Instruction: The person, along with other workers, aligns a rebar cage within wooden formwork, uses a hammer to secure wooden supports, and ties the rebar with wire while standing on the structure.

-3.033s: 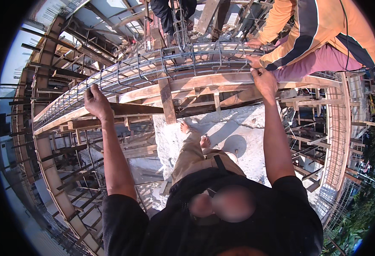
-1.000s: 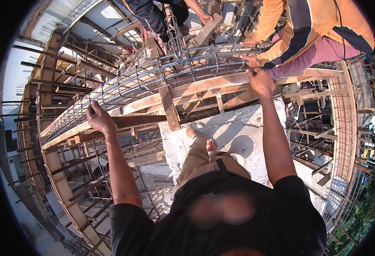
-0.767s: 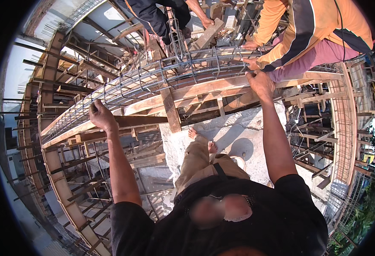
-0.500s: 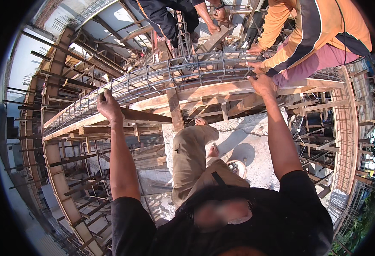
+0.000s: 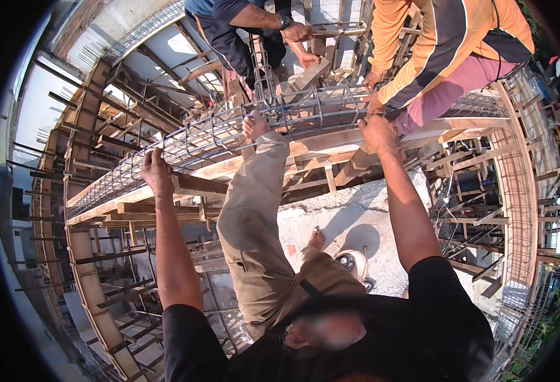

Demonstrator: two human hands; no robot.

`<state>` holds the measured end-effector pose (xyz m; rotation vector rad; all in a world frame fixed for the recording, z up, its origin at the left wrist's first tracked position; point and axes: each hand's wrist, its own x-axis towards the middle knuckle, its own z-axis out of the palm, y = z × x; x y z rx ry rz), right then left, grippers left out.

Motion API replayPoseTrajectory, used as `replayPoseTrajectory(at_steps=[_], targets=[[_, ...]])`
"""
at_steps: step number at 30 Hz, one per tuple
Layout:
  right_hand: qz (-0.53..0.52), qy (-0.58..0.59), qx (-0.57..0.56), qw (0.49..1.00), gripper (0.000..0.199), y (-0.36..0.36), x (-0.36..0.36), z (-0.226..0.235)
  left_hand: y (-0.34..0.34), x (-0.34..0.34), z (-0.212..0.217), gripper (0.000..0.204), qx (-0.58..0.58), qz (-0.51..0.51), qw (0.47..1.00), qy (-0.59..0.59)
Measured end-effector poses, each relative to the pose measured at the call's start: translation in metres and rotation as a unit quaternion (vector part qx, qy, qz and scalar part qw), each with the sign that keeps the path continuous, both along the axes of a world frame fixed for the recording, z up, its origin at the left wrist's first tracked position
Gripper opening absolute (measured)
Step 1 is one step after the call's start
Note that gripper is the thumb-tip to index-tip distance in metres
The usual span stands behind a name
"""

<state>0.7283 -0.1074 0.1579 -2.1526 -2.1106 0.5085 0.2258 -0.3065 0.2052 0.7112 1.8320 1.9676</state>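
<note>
A long rebar cage (image 5: pixel 200 137) of thin steel bars and ties runs across in front of me, over the wooden beam formwork (image 5: pixel 311 143). My left hand (image 5: pixel 157 173) is closed on the cage's near edge at the left. Farther right, my right hand (image 5: pixel 379 132) grips the same cage with bent fingers, close to a co-worker's hands (image 5: pixel 373 100). Between my hands, my bare left foot (image 5: pixel 254 125) is raised against the cage's bars. The bars inside my fingers are mostly hidden.
A second person in dark clothes (image 5: pixel 254 19) handles a wooden board (image 5: pixel 308 77) beyond the cage, beside an upright bar column (image 5: pixel 262 70). Timber framework with open gaps (image 5: pixel 120 280) drops away at left. My other foot stands on a rough concrete slab (image 5: pixel 305 219) near a white bucket (image 5: pixel 354 262).
My left foot has lifted from near the slab's edge up to the cage. The cage and both my hands have shifted slightly. The dark-clothed person's hands have moved left.
</note>
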Motion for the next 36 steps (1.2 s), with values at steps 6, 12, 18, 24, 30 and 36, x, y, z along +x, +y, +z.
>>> replayPoseTrajectory(at_steps=[6,12,18,24,30,36], targets=[[0.012,0.022,0.047,0.999,0.033,-0.009,0.007,-0.012,-0.016,0.014,-0.003,0.019,0.041,0.015,0.999,0.006],[0.031,0.032,0.073,0.996,0.031,-0.007,0.003,-0.012,-0.012,0.010,0.009,0.015,0.017,0.009,1.000,0.017],[-0.006,0.067,0.051,0.996,0.030,-0.004,-0.001,-0.006,-0.005,0.006,0.002,0.016,0.016,0.012,1.000,0.020],[-0.012,0.075,0.047,0.996,0.032,-0.005,0.000,-0.006,0.004,0.009,-0.001,0.014,0.007,0.053,0.999,0.004],[-0.030,0.060,0.057,0.996,0.037,-0.001,-0.007,-0.006,0.014,0.007,0.000,0.014,0.001,0.117,0.993,0.036],[-0.039,-0.001,0.080,0.996,0.044,0.005,-0.006,-0.019,0.010,0.011,-0.007,0.016,0.016,0.108,0.993,0.040]])
